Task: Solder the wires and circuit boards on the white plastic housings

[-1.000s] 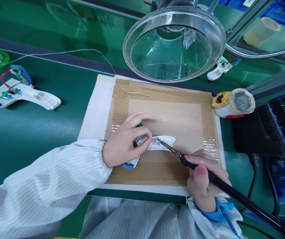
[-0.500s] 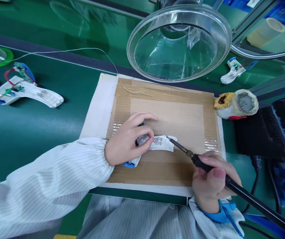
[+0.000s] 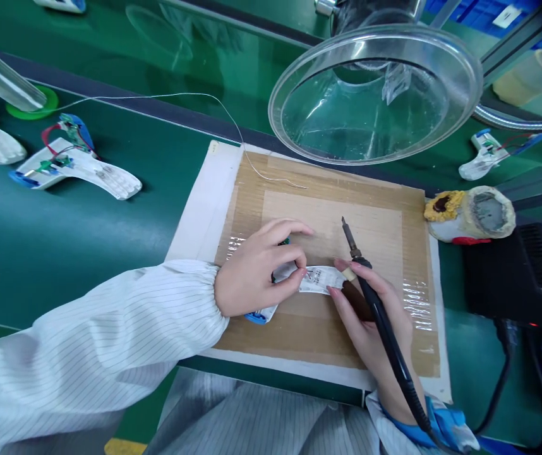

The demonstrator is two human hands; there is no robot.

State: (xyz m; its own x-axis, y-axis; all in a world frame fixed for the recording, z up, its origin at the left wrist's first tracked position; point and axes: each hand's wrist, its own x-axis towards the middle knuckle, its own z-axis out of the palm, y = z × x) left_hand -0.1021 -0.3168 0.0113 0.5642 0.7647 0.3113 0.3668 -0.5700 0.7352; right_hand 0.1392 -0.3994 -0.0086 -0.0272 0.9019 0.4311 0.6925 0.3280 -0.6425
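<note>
A curved white plastic housing [image 3: 321,279] with a blue end lies on the cardboard, partly covered by my left hand [image 3: 256,272]. The thumb and index finger of that hand are pinched on a thin wire [image 3: 309,274] above the housing. A bit of green circuit board shows behind the fingers. In my right hand [image 3: 385,328] is a black soldering iron [image 3: 379,306], its bare tip pointing up and away over the cardboard, apart from the housing. The right thumb and a fingertip are at the housing's right end.
Taped cardboard [image 3: 332,205] lies under the work. Solder wire [image 3: 195,95] runs from a spool [image 3: 31,110] at left. Another opened housing [image 3: 105,174] sits left. A clear round hood [image 3: 370,155] overhangs the back. A cup with yellow sponge [image 3: 444,205] and a black box [image 3: 512,278] stand right.
My right hand has moved in to the housing's right end, and the iron's tip has swung up and away from the housing. My left hand keeps its pinch. The view has shifted slightly.
</note>
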